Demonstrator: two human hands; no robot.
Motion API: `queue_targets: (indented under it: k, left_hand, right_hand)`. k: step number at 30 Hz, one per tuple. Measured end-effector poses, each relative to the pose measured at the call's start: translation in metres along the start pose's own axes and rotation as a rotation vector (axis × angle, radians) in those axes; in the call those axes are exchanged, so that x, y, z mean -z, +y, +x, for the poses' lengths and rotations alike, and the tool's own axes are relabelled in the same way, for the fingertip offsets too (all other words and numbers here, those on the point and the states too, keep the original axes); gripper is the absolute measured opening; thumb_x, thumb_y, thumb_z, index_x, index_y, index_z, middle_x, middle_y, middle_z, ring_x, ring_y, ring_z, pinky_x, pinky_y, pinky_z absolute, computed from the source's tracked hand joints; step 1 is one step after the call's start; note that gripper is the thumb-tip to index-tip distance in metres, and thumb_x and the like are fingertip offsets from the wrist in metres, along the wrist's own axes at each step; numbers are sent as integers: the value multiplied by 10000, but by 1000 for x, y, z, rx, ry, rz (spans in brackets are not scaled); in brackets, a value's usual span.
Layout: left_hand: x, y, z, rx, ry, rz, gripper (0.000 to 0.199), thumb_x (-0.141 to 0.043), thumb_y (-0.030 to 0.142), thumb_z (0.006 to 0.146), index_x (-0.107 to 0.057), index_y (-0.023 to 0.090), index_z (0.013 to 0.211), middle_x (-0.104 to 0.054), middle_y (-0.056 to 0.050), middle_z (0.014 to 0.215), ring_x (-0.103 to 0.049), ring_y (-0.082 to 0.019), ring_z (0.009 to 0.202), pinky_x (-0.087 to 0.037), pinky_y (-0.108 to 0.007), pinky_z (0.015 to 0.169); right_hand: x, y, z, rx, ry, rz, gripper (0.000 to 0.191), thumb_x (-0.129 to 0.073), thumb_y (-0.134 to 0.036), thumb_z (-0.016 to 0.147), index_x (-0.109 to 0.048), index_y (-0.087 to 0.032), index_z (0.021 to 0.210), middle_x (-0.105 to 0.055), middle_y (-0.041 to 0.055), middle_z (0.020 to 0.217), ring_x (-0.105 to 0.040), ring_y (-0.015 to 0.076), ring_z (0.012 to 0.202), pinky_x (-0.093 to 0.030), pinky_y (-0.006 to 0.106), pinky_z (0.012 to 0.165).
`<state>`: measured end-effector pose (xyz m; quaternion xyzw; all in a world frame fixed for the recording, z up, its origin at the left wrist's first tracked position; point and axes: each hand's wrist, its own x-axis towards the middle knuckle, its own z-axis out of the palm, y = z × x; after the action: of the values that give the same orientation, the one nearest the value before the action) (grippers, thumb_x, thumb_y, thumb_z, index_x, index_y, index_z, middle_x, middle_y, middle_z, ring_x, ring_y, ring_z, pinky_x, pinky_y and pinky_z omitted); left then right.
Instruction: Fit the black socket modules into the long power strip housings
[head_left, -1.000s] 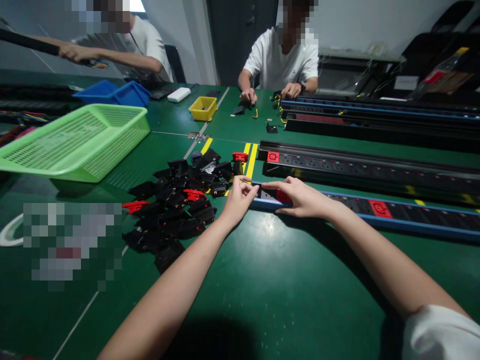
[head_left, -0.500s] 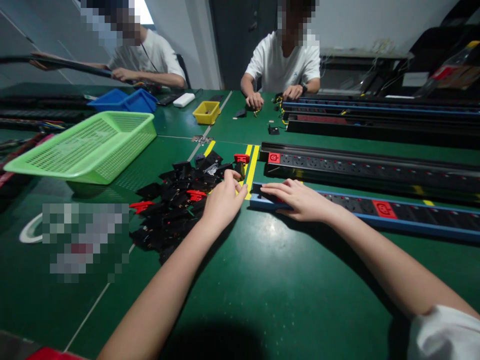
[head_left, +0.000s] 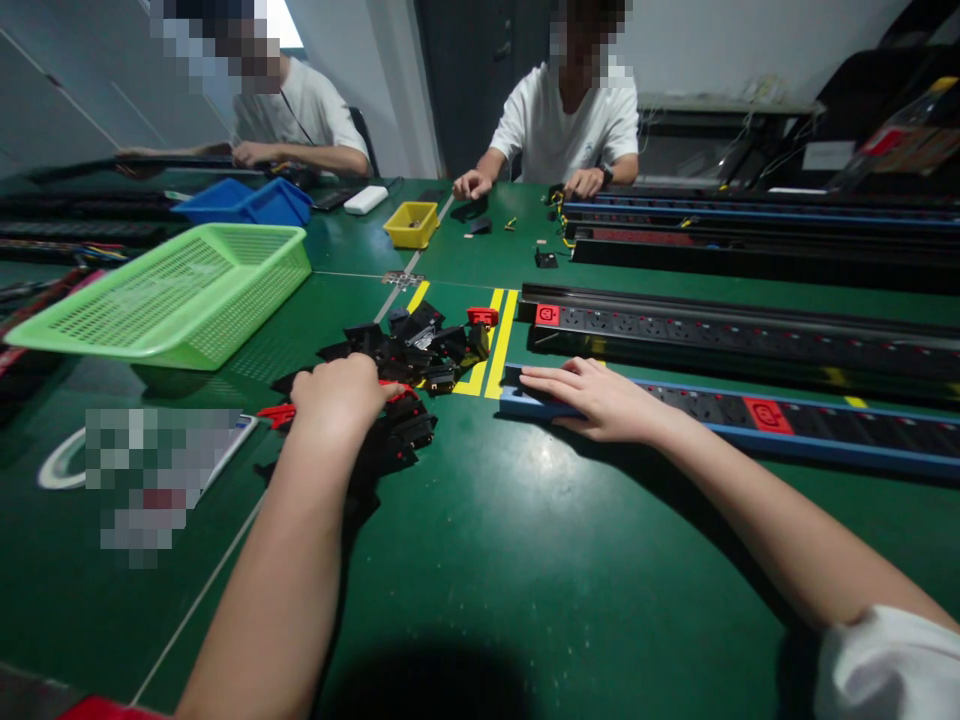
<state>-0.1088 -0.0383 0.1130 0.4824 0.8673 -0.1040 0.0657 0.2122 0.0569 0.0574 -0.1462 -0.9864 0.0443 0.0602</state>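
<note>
My left hand [head_left: 341,390] is over the pile of small black parts [head_left: 409,430], its thumb beside a red piece in the pile; most of its fingers are hidden behind the hand. My right hand [head_left: 592,398] lies with fingers stretched on the left end of a blue-edged strip [head_left: 720,408] of black sockets, which has one red socket [head_left: 766,416]. A red part [head_left: 482,317] lies at the pile's upper right, near yellow tape lines [head_left: 504,340]. Another red part [head_left: 276,415] sticks out at the pile's left side.
A green basket [head_left: 255,290] stands at the left, with a blue bin [head_left: 240,203] and a yellow tray [head_left: 411,225] behind. Black strips [head_left: 720,335] lie beyond the blue one. Two people sit across the table. A white ring [head_left: 61,462] lies front left.
My left hand has moved left and toward me, over the pile. My right hand has stayed on the strip. The far person's hand has moved left, off a small yellow-green piece.
</note>
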Motion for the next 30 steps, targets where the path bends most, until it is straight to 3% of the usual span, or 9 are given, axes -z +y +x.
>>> queue_targets:
  k: [3, 9, 15, 19, 23, 30]
  left_hand:
    - [0, -2, 4, -5, -75, -20, 630, -564, 701, 732, -713, 147, 993, -710, -248, 1078, -647, -434, 1022, -487, -487, 835]
    - [-6, -2, 8, -25, -26, -20, 683, -556, 751, 690, -709, 153, 983, -718, -247, 1049, -658, -426, 996, -494, -475, 825]
    - [-15, 8, 9, -112, -71, -66, 614, -539, 762, 688, -726, 199, 846, -737, -212, 922, -679, -412, 929, -505, -458, 784]
    - [-13, 17, 3, -45, -28, -23, 637, -566, 745, 683, -730, 168, 897, -723, -251, 1004, -664, -435, 978, -505, -482, 803]
    - [-8, 22, -3, 19, -66, -19, 670, -555, 750, 697, -728, 146, 932, -701, -265, 1083, -654, -442, 1015, -511, -491, 801]
    - [-8, 22, -4, -11, -68, -57, 590, -592, 666, 717, -722, 143, 956, -696, -266, 1113, -646, -449, 1032, -515, -509, 814]
  right_hand:
    - [0, 0, 0, 0, 0, 0, 724, -544, -302, 923, -199, -296, 1560, -317, 31, 1596, -503, 279, 1065, -443, 443, 862]
    - [0, 0, 0, -2, 3, 10, 719, -546, -310, 918, -216, -297, 1557, -321, 47, 1594, -502, 281, 1076, -439, 441, 862]
    - [-1, 1, -1, -4, 2, -1, 718, -536, -324, 914, -219, -299, 1558, -345, 46, 1583, -505, 279, 1025, -439, 447, 848]
    - [-2, 2, 0, -5, 2, -4, 729, -541, -320, 909, -211, -300, 1559, -351, 47, 1580, -502, 280, 1029, -435, 449, 851]
    - [-3, 2, 0, 0, -5, -9, 740, -550, -319, 903, -210, -293, 1559, -330, 41, 1591, -492, 285, 1036, -432, 455, 864]
    - [2, -1, 1, 21, -26, -58, 663, -497, -313, 935, -248, -328, 1549, -295, 22, 1607, -489, 265, 1013, -429, 435, 846]
